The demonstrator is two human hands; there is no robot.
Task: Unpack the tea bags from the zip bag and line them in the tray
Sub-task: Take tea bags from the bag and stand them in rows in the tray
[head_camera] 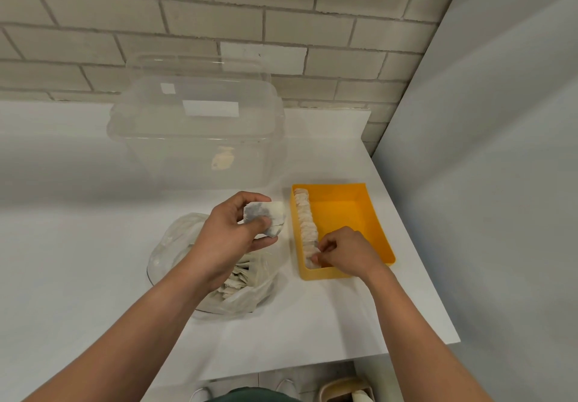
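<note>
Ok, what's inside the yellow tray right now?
One row of tea bags lines the left wall of the yellow tray. The right hand hides the row's near end and the floor under it.

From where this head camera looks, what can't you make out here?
Head view only:
- zip bag: the left forearm partly covers it, so the count left inside is hidden.
- row of tea bags in the tray: too small to count.
- right hand: curled fingers hide whether it pinches a bag.

The zip bag (175,239) lies on the table (78,245), left of the tray (385,245). A row of tea bags (305,217) lines the tray's left side. A box (197,145) stands behind both, seemingly close to the back wall (281,26).
</note>
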